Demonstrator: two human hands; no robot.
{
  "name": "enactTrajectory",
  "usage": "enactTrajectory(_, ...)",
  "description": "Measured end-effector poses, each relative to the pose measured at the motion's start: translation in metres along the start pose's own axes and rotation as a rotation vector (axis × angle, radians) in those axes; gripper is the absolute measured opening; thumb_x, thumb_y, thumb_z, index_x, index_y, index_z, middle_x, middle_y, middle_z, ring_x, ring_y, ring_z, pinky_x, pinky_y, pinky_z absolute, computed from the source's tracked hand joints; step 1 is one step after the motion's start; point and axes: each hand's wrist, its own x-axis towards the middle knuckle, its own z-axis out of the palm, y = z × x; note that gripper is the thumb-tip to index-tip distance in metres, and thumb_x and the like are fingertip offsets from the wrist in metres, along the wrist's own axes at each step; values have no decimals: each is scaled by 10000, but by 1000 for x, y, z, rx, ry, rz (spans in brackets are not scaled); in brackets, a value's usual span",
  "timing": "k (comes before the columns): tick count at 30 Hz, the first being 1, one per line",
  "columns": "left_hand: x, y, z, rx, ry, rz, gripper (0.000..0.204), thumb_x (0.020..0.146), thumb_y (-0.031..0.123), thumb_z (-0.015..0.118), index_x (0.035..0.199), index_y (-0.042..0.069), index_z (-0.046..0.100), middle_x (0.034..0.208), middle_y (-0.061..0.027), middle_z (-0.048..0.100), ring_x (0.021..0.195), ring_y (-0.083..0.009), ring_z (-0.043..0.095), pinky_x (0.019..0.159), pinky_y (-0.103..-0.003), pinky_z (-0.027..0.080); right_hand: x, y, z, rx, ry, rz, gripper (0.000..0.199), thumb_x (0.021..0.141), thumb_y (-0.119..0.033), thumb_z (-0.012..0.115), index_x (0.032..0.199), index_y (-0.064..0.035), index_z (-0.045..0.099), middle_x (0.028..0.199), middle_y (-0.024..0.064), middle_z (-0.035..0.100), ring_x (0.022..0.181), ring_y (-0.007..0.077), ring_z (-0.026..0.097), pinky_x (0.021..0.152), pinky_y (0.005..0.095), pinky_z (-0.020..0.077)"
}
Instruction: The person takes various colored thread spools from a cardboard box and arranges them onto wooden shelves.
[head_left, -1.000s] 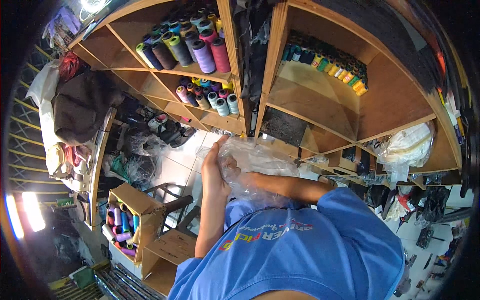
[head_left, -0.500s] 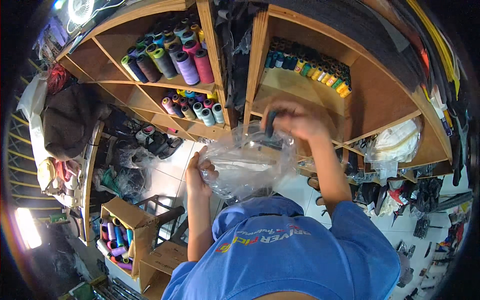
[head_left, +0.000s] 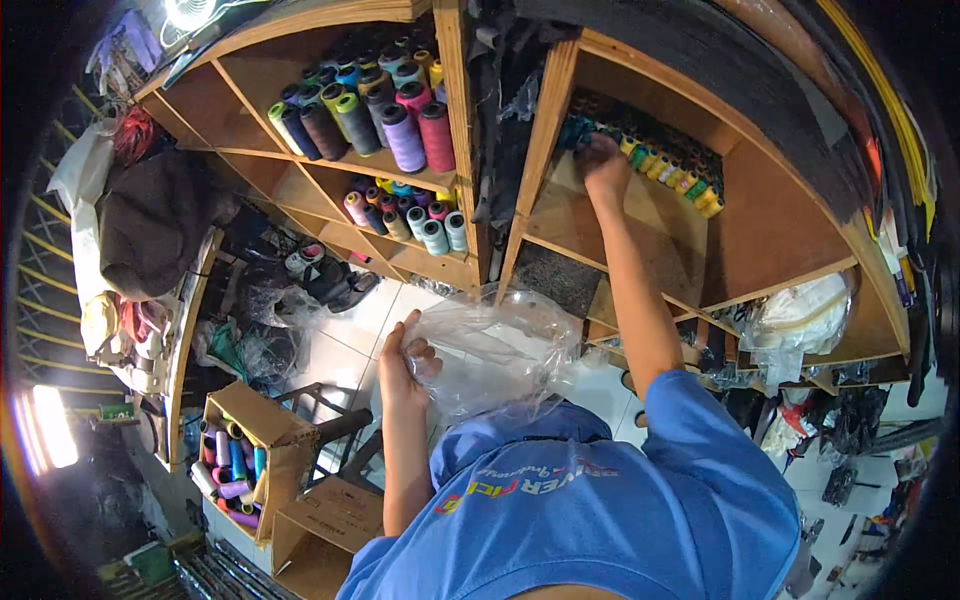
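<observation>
My left hand grips the edge of a clear plastic bag, its fingers curled into the film. The bag hangs loose and crumpled in front of my chest. My right hand reaches into the upper right shelf compartment. Its fingers are closed around a dark thread spool at the left end of the small thread spools, which stand in rows there; the hand hides most of that spool. The nearest spools are dark teal, and those farther right are yellow and green.
Large thread cones fill the upper left compartment, with smaller ones below. A cardboard box of spools stands at lower left. A wooden post borders the right compartment. A bagged white bundle sits on the lower right shelf.
My right hand has moved from above the bag, where it held a dark spool, up and away to the spool rows on the shelf. My left hand still holds the bag.
</observation>
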Motion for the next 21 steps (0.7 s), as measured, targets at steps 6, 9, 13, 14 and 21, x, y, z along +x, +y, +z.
enactTrajectory(6,4,0,-8,-28,-11,8,350,935,323,411,1196,108,498,536,36,407,422,-88,353,403,-244,298,-3,6,-4,-129,115,-15,204,758,-75,655,952,-23,618,830,157,655,756,268,650,661,358,499)
enactTrajectory(9,9,0,-10,-35,-10,-13,345,933,321,416,1192,110,501,535,36,407,421,-88,352,400,-242,297,-1,6,-5,-175,118,-22,206,759,-72,649,954,-20,609,832,160,652,765,283,648,668,369,499)
enactTrajectory(13,6,0,5,15,59,-11,331,935,322,411,1169,113,518,533,40,407,432,-88,366,397,-236,303,0,1,-8,-180,98,-44,230,745,-49,636,971,-19,602,853,163,651,797,321,636,698,391,497)
enactTrajectory(14,7,0,3,15,61,-11,331,935,322,411,1169,113,518,533,40,407,432,-88,366,397,-236,303,-1,0,-8,-227,97,-40,234,743,-44,631,974,-19,602,858,164,651,808,328,632,707,396,496)
enactTrajectory(21,11,-1,-5,-44,-31,-46,324,941,325,395,1152,116,525,541,47,401,430,-84,350,388,-228,304,5,22,-14,-509,244,-55,197,761,-90,644,949,-33,623,778,150,657,753,281,648,679,356,489)
